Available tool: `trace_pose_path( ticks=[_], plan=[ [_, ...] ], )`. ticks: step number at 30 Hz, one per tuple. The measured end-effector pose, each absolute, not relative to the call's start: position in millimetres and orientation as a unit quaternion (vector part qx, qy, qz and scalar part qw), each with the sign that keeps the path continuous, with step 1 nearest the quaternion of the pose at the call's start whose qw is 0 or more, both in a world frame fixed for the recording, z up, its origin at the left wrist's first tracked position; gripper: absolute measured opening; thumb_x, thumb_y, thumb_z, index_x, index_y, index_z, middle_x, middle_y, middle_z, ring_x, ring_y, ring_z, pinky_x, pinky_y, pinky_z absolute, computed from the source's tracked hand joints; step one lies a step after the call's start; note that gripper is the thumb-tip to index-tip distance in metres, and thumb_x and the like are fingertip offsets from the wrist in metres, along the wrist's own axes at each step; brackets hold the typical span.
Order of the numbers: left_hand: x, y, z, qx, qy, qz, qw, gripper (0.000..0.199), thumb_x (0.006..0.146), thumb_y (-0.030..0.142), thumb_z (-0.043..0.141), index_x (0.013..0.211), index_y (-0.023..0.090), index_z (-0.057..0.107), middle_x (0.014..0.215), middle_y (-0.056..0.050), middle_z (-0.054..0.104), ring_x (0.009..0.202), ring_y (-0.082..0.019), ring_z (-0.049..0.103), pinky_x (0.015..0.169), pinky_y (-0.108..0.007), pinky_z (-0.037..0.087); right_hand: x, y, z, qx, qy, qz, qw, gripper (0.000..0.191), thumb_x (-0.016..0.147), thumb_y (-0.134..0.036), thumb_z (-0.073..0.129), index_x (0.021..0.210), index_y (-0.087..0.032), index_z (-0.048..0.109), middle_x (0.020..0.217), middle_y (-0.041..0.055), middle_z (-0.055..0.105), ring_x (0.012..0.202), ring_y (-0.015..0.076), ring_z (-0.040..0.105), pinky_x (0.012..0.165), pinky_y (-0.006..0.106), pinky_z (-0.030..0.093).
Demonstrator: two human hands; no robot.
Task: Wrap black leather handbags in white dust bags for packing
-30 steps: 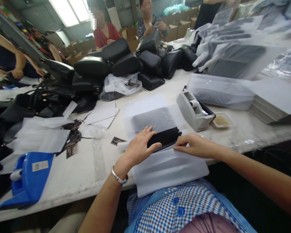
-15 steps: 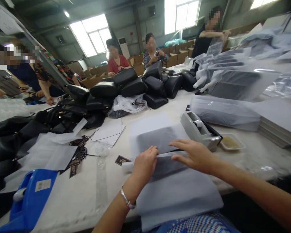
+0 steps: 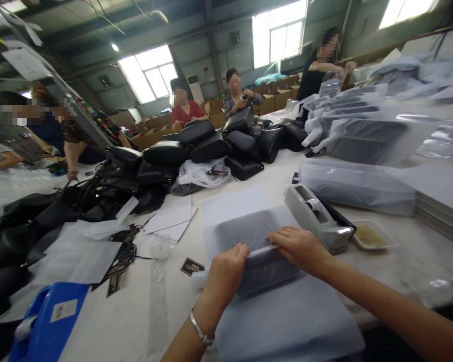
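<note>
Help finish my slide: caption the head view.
Left hand and right hand hold a white sheet over a dark item beside a grey tape dispenser.

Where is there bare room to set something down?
On the left, between the blue dispenser and the clear strip. On the right, between the shallow tray and your right forearm. The far side is crowded with black bags and wrapped items.

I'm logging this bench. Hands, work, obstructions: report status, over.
Left hand and right hand both pinching folded edge of translucent white wrapping paper. Dark item showing through. Grey plastic tape dispenser close beyond right hand, not blocking fold.
</note>
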State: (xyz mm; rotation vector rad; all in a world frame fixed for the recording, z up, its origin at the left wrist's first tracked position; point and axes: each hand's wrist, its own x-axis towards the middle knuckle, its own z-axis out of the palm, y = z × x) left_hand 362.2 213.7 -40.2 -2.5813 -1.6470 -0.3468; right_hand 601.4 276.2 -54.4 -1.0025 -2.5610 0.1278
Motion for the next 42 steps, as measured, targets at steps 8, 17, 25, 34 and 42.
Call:
trace_pose_path(
  ticks=[8,17,25,34,42],
  plan=[
    [358,222,-55,-0.814,-0.561,-0.139,0.045,0.011,0.098,0.025,0.05,0.098,0.024,0.061,0.075,0.001,0.072,0.065,-0.016,0.068,0.055,-0.022,0.044,601,290,-68,-0.398,-0.893,0.074,0.197,0.01,0.086,-0.014,0.059,0.088,-0.023,0.062,0.088,0.0018,0.068,0.084,0.0197,0.063,0.075,0.029,0.044],
    [364,228,-63,-0.772,-0.6,-0.202,0.068,0.033,0.095,0.025,0.057,0.128,0.022,0.056,0.084,-0.001,0.074,0.071,-0.017,0.07,0.065,-0.027,0.053,594,293,-69,-0.431,-0.861,0.116,0.244,0.003,0.092,-0.023,0.056,0.095,-0.022,0.057,0.089,0.0031,0.068,0.082,0.0204,0.064,0.073,0.03,0.046],
    [388,213,-61,-0.776,-0.526,-0.292,0.19,0.035,0.096,0.015,0.051,0.131,0.022,0.056,0.134,-0.006,0.063,0.131,-0.025,0.051,0.116,-0.051,0.035,591,296,-69,-0.451,-0.85,0.143,0.232,0.014,0.092,-0.027,0.058,0.105,-0.022,0.055,0.096,0.0038,0.07,0.086,0.0209,0.067,0.076,0.031,0.05],
    [409,207,-102,-0.792,-0.56,-0.201,0.137,0.035,0.096,0.028,0.055,0.13,0.03,0.058,0.145,-0.002,0.053,0.134,-0.031,0.048,0.105,-0.061,0.045,609,299,-62,-0.476,-0.832,-0.021,0.284,0.021,0.094,-0.023,0.051,0.112,-0.019,0.059,0.119,0.0108,0.067,0.109,0.0273,0.062,0.096,0.043,0.048],
    [404,211,-93,-0.793,-0.572,-0.191,0.089,0.036,0.097,0.023,0.05,0.131,0.034,0.059,0.148,-0.002,0.049,0.137,-0.033,0.044,0.106,-0.068,0.038,728,281,-71,-0.637,-0.654,-0.094,0.398,0.038,0.089,-0.05,0.052,0.1,-0.019,0.07,0.135,0.0148,0.057,0.129,0.0339,0.048,0.111,0.052,0.036]
  ],
)
